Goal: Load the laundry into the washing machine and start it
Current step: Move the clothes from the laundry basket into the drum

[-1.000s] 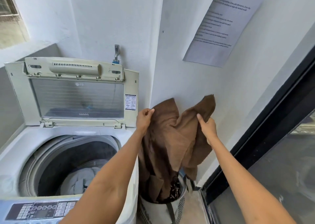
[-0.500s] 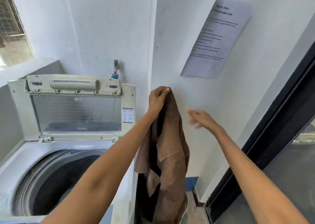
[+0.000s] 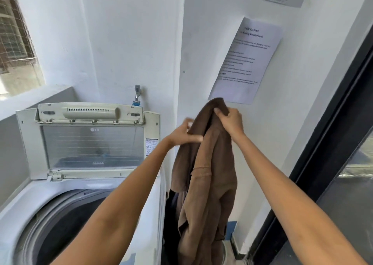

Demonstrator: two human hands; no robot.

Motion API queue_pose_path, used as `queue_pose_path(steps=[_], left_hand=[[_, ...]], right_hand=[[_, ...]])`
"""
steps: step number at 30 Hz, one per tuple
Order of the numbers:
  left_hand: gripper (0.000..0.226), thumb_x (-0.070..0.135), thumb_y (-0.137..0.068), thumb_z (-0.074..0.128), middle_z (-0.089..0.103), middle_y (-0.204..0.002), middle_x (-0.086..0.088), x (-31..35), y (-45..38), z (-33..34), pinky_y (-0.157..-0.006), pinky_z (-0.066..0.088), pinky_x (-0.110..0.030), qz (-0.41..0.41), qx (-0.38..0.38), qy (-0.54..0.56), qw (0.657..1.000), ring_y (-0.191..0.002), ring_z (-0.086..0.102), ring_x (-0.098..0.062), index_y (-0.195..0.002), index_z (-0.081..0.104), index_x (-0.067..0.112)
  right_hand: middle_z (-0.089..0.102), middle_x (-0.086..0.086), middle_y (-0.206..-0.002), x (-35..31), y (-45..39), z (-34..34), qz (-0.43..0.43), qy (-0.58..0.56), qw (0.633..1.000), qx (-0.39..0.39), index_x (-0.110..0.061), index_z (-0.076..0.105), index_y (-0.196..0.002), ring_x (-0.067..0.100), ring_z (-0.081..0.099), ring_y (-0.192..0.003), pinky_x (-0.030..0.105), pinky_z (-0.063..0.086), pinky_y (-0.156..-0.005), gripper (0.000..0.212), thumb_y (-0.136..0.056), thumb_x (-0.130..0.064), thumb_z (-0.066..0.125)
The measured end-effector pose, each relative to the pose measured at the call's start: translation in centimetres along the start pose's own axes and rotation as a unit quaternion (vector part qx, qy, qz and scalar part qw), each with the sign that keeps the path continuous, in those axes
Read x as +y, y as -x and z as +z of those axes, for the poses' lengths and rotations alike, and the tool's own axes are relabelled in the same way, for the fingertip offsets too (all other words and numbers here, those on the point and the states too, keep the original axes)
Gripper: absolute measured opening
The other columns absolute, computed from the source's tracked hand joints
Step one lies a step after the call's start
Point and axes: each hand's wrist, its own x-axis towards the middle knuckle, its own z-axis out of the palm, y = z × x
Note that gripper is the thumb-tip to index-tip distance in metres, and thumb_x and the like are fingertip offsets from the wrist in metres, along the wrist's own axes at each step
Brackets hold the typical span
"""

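Beside the open washing machine (image 3: 80, 184), a brown garment (image 3: 203, 180) hangs lengthwise against the white wall. Right hand (image 3: 231, 121) grips its top edge, fingers closed on the cloth. Left hand (image 3: 182, 134), blurred, touches the fabric with fingers loosely spread. Lid (image 3: 88, 141) stands upright.

The brown garment (image 3: 205, 176) hangs in the air to the right of the washing machine (image 3: 84, 184), at about 3 o'clock from its tub opening. It is a soft, thick cloth with a stitched seam across its middle, bunched at the top and draping down in long folds, its lower end running out of view at 6 o'clock. The washing machine is a white top-loader; its lid (image 3: 90, 141) stands upright at 12 o'clock, and the round tub (image 3: 60, 224) lies open, dark inside.
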Motion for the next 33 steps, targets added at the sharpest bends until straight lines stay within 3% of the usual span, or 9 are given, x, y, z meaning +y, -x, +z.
queue_pose_path(steps=[2,4,7,13,18,24,26,30,33], left_hand=[[0.053,0.019,-0.082,0.073,0.058,-0.118,-0.004,-3.4,1.3,0.9,-0.085,0.047,-0.015,-0.095,-0.093,-0.052,0.99,-0.101,0.057,-0.015,-0.128,0.05,0.009],[0.037,0.03,-0.087,0.066,0.063,-0.113,-0.012,-5.3,1.4,1.8,-0.089,0.05,-0.031,-0.138,-0.027,-0.02,0.99,-0.102,0.061,-0.025,-0.113,0.062,0.005],[0.028,0.036,-0.092,0.058,0.061,-0.082,-0.01,-4.3,-0.2,0.4,-0.067,0.043,-0.032,-0.104,0.115,-0.06,0.986,-0.082,0.059,-0.023,-0.072,0.06,0.016],[0.023,0.029,-0.094,0.046,0.066,-0.112,-0.011,3.9,-2.7,-3.9,-0.079,0.045,-0.036,-0.026,0.298,-0.19,0.935,-0.105,0.06,-0.033,-0.103,0.066,0.021],[0.023,0.019,-0.091,0.045,0.067,-0.11,-0.008,11.1,-4.4,-5.3,-0.077,0.042,-0.03,0.034,0.355,-0.107,0.928,-0.103,0.06,-0.03,-0.102,0.066,0.018],[0.009,0.013,-0.096,0.041,0.055,-0.091,-0.004,15.2,-5.6,-4.3,-0.07,0.042,-0.026,0.07,0.353,0.152,0.92,-0.086,0.053,-0.02,-0.097,0.05,0.011],[0.01,0.014,-0.097,0.039,0.052,-0.089,-0.003,15.9,-5.7,-4.5,-0.073,0.043,-0.029,0.052,0.334,0.178,0.924,-0.086,0.052,-0.02,-0.102,0.046,0.009],[0.013,0.016,-0.097,0.036,0.052,-0.091,-0.005,15.2,-5.8,-5.3,-0.069,0.041,-0.031,0.036,0.33,0.111,0.937,-0.083,0.05,-0.022,-0.101,0.045,0.009],[0.01,0.011,-0.094,0.035,0.053,-0.091,-0.008,15.3,-6.4,-4.4,-0.076,0.048,-0.037,0.024,0.331,0.131,0.934,-0.084,0.053,-0.026,-0.097,0.044,0.01]], right_hand=[[0.063,0.007,-0.075,-0.6,-1.0,-1.2,0.001,-0.064,0.998,0.024,-0.003,0.063,-0.076,0.02,0.06,-0.074,0.029,0.043,-0.065,0.033,-0.087,-0.034,0.063],[0.063,0.008,-0.077,-1.2,-2.0,-2.6,-0.007,-0.089,0.996,0.018,-0.003,0.065,-0.081,0.019,0.059,-0.074,0.028,0.044,-0.066,0.03,-0.086,-0.033,0.065],[0.068,0.01,-0.085,-1.1,-3.6,-5.8,-0.015,-0.014,1.0,0.015,-0.008,0.068,-0.086,0.022,0.063,-0.081,0.031,0.047,-0.07,0.031,-0.085,-0.039,0.066],[0.069,0.011,-0.103,2.3,-3.6,-10.2,0.063,0.021,0.997,0.041,-0.015,0.068,-0.097,0.028,0.063,-0.101,0.035,0.049,-0.083,0.033,-0.08,-0.043,0.07],[0.067,0.005,-0.101,0.4,-2.9,-10.7,0.008,-0.066,0.98,0.187,-0.013,0.064,-0.105,0.025,0.062,-0.102,0.033,0.049,-0.088,0.032,-0.087,-0.039,0.059],[0.066,-0.004,-0.107,-5.0,-4.6,-11.2,-0.046,-0.2,0.928,0.312,-0.012,0.061,-0.116,0.013,0.06,-0.1,0.023,0.046,-0.093,0.033,-0.094,-0.033,0.05],[0.065,-0.002,-0.105,-5.0,-5.0,-11.1,-0.044,-0.125,0.95,0.283,-0.011,0.06,-0.115,0.015,0.059,-0.098,0.023,0.045,-0.09,0.032,-0.095,-0.032,0.047],[0.065,0.015,-0.114,-0.7,-4.9,-11.7,0.031,0.001,0.994,0.101,-0.009,0.062,-0.114,0.03,0.059,-0.11,0.038,0.047,-0.092,0.033,-0.092,-0.033,0.054],[0.064,0.015,-0.119,2.3,-2.6,-10.4,0.017,0.097,0.995,-0.033,-0.01,0.062,-0.12,0.027,0.058,-0.115,0.03,0.042,-0.091,0.034,-0.094,-0.031,0.056]])
